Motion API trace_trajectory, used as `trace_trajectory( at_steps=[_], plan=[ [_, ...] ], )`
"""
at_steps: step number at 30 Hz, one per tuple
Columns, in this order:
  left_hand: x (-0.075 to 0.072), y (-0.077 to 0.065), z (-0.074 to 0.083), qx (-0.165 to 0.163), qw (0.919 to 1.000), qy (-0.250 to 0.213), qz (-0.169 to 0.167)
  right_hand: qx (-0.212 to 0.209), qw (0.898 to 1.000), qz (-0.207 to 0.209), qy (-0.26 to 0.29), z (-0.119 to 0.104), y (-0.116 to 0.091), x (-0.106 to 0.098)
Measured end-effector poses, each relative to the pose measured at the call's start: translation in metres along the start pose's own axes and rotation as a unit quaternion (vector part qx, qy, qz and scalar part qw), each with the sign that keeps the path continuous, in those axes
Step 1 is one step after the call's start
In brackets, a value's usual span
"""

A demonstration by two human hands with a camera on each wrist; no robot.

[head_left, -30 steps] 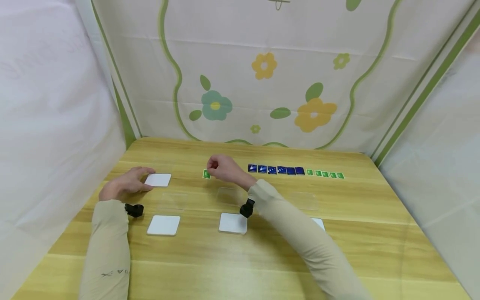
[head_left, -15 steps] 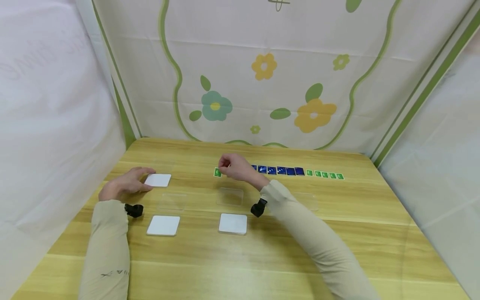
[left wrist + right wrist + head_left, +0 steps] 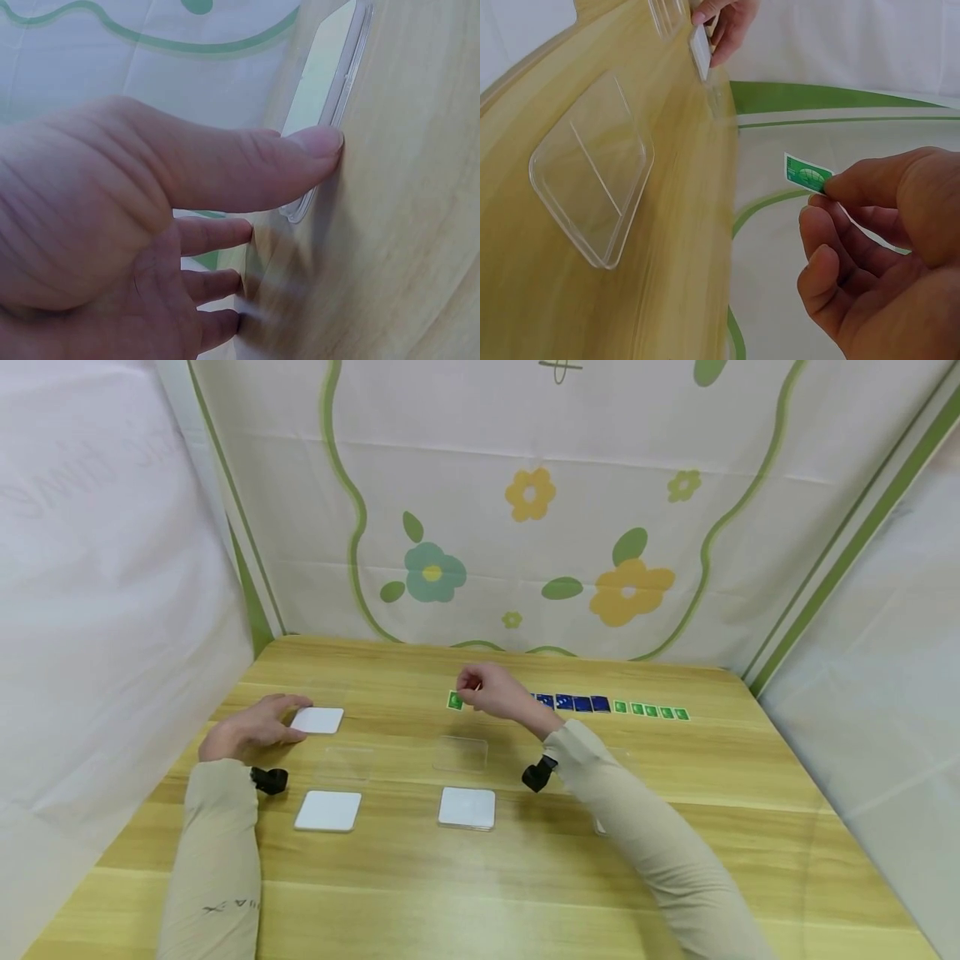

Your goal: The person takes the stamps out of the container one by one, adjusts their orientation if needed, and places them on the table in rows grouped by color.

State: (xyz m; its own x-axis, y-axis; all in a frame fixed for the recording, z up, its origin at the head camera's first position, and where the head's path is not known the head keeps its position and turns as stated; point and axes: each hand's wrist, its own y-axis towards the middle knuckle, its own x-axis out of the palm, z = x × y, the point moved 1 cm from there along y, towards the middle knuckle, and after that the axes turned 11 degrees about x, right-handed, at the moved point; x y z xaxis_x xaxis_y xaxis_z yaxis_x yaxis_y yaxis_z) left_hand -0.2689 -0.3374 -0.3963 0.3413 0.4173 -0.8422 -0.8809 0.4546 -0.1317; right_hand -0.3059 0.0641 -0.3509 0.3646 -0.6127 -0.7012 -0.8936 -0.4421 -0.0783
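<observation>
My right hand (image 3: pixel 495 693) pinches a small green card (image 3: pixel 808 174) between thumb and forefinger, held up over the back of the table. In the right wrist view its other fingers curl in loosely below the card. At the far left, my left hand (image 3: pixel 258 724) holds a flat clear case with a white top (image 3: pixel 318 720) by its left end, thumb on the near edge. In the left wrist view the thumb presses against the side of that case (image 3: pixel 324 71), and the other fingers reach beyond it.
A row of blue cards (image 3: pixel 564 702), partly behind the right hand, continues into several green cards (image 3: pixel 651 711). Clear plastic lids (image 3: pixel 461 755) lie mid-table. Nearer stand white-topped cases (image 3: pixel 327 811), one mostly under the right sleeve (image 3: pixel 637 827). Fabric walls (image 3: pixel 480 527) surround the table.
My right hand has moved to the right with the green card, now overlapping the left end of the blue row. The left hand stays at its case.
</observation>
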Motion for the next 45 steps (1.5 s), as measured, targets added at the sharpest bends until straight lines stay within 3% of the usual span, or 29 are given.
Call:
trace_trajectory(
  at_steps=[15,27,45],
  plan=[
    [0.0,0.0,-0.002,-0.008,0.9999,-0.004,-0.006,-0.008,1.0,0.006,0.0,0.012,-0.011,-0.02],
    [0.0,0.0,-0.002,-0.006,1.0,-0.004,-0.006,-0.001,0.999,0.029,0.022,0.04,-0.019,-0.037],
    [0.0,-0.001,-0.001,-0.006,1.0,-0.006,-0.004,0.073,0.995,0.051,0.051,0.084,-0.038,-0.056]
  ],
)
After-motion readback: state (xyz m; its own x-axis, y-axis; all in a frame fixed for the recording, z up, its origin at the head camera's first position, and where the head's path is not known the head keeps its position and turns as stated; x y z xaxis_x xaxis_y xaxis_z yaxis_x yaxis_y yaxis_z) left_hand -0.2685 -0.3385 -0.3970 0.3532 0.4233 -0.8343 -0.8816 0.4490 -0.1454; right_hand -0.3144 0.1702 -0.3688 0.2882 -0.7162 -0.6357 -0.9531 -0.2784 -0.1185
